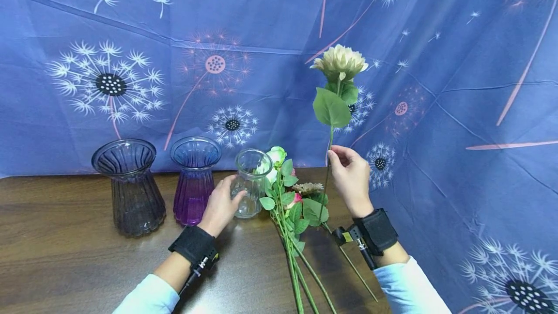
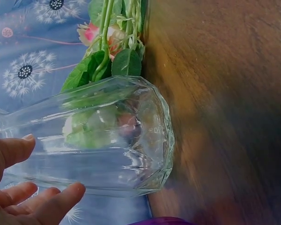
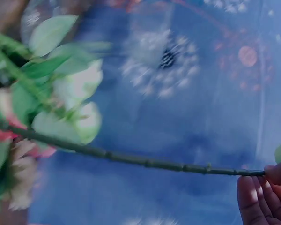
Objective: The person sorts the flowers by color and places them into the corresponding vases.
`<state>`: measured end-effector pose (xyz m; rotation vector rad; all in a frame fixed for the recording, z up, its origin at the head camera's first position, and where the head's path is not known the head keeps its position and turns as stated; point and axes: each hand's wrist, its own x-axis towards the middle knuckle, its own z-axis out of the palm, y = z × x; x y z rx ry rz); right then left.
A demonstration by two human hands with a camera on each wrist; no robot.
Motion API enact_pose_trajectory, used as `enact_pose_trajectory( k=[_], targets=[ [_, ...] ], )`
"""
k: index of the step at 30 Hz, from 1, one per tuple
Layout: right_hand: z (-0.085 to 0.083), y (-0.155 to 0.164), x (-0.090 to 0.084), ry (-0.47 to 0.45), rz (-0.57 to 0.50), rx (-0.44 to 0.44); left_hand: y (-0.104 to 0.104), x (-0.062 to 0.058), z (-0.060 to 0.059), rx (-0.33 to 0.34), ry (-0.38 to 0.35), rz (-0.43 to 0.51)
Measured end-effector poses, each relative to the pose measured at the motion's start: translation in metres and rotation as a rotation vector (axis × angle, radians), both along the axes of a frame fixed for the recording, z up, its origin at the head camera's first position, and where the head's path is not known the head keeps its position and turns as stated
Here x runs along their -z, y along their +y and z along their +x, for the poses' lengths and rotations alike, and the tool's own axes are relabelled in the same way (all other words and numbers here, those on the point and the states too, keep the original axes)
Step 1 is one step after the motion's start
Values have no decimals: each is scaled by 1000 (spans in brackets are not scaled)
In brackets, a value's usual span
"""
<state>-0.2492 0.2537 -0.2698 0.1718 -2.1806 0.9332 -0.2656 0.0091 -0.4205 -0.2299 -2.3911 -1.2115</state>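
At the left of the frame, I record a smoky grey vase (image 1: 137, 202) standing upright on the brown table (image 1: 56, 251), its flared mouth up. Next to its right stands a purple vase (image 1: 192, 197), bluish toward the rim, also upright.

My left hand (image 1: 219, 206) is just left of centre, at the side of the clear vase (image 1: 250, 202). Thumb and fingers are spread well apart, fairly straight; whether the fingertips touch the glass I cannot tell. The clear vase stands upright near the middle of the frame, long axis vertical, mouth up. In the left wrist view faint marks show near its base; I cannot read them.

Right of it, a bunch of loose flowers (image 1: 289, 236) lies on the table, blooms toward the back, green stems running down to the lower edge of the frame.

Right of centre, my right hand (image 1: 352, 176) pinches the stem of the cream flower (image 1: 341, 64) between thumb and fingers, a narrow grip. The cream flower is in the upper right of the frame, bloom up, long axis near vertical, its top leaning slightly right. The stem's lower part passes in front of the lying leaves.
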Motion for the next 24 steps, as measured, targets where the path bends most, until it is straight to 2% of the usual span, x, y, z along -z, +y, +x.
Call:
enact_pose_trajectory(
  k=[7,11,15,24],
  targets=[
    [-7,-33,-28,56,-83,-147,0,-1,0,7,-15,36],
    [-14,-47,-44,126,-131,-202,0,0,-1,1,-32,42],
    [-19,-60,-54,185,-162,-240,0,2,-1,-1,-34,34],
    [-29,-82,-66,247,-235,-290,-2,1,-1,-8,-36,40]
  ],
)
